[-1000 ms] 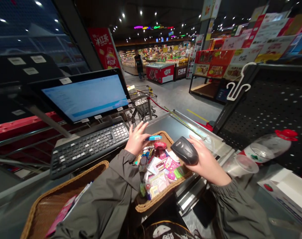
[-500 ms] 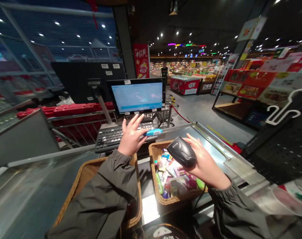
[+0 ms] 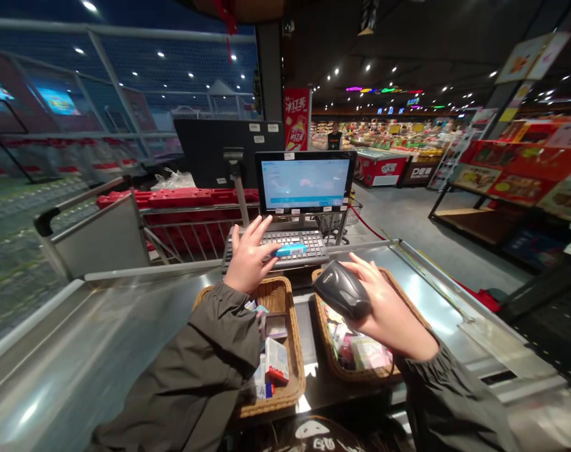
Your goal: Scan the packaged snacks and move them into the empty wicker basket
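Note:
My left hand (image 3: 251, 258) pinches a small blue packet (image 3: 289, 250) with a barcode label, holding it in the air in front of the keyboard (image 3: 308, 242). In my right hand (image 3: 384, 307) is a black barcode scanner (image 3: 342, 292), its head pointing left toward the packet, with a gap between them. Below the scanner stands the right wicker basket (image 3: 332, 364), heaped with small packaged goods (image 3: 360, 348). Under my left forearm the left wicker basket (image 3: 297, 370) holds several boxes, among them a white and red box (image 3: 276, 361). My sleeve hides part of its contents.
A lit monitor (image 3: 306, 182) stands behind the keyboard, and a second dark screen (image 3: 223, 150) faces away beside it. The metal counter (image 3: 139, 326) stretches out on both sides. A person (image 3: 335, 137) stands far back near a red freezer (image 3: 382, 166).
My view has turned left, so the monitor, baskets and counter sit further right in the picture. Goods in the left basket have come into sight. Both hands keep their holds on packet and scanner.

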The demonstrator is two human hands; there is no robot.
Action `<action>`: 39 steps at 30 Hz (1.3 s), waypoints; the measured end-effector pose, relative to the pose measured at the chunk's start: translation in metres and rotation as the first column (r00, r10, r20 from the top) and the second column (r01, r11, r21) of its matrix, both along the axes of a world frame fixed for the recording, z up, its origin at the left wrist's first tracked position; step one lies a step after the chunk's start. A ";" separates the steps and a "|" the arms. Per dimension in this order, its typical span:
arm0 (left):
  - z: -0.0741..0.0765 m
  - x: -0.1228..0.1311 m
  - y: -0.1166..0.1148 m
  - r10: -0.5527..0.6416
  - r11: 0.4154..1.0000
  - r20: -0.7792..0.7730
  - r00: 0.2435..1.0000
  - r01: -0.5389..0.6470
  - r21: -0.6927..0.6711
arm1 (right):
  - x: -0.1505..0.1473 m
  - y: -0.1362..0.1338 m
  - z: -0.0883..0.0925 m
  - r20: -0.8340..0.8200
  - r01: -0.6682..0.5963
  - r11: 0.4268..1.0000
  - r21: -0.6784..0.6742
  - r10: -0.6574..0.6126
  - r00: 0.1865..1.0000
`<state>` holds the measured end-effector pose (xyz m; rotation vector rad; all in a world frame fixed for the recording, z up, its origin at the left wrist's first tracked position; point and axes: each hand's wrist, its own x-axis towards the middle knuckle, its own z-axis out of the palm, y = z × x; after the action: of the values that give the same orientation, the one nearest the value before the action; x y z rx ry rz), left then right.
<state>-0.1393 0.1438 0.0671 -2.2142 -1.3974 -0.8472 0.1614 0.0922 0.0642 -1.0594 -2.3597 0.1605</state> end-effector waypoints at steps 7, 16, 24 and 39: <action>-0.008 -0.015 -0.007 0.019 1.000 0.015 1.000 -0.018 -0.019 | -0.010 -0.003 -0.004 0.013 -0.017 1.000 0.000 0.017 1.000; -0.015 -0.017 -0.011 0.015 1.000 0.022 1.000 -0.015 -0.025 | -0.020 -0.007 -0.005 0.028 -0.014 1.000 -0.020 0.015 0.999; -0.017 -0.019 -0.014 0.033 0.999 0.011 0.999 -0.032 -0.027 | -0.023 -0.007 -0.005 0.036 -0.039 0.999 -0.016 0.040 0.999; -0.022 -0.032 -0.027 0.034 0.999 0.013 0.999 -0.034 0.000 | -0.028 -0.010 -0.006 0.027 -0.063 0.998 -0.022 0.063 0.998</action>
<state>-0.1717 0.1172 0.0451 -2.1823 -1.4372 -0.8507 0.1335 0.0825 0.0582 -1.0039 -2.4227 0.1959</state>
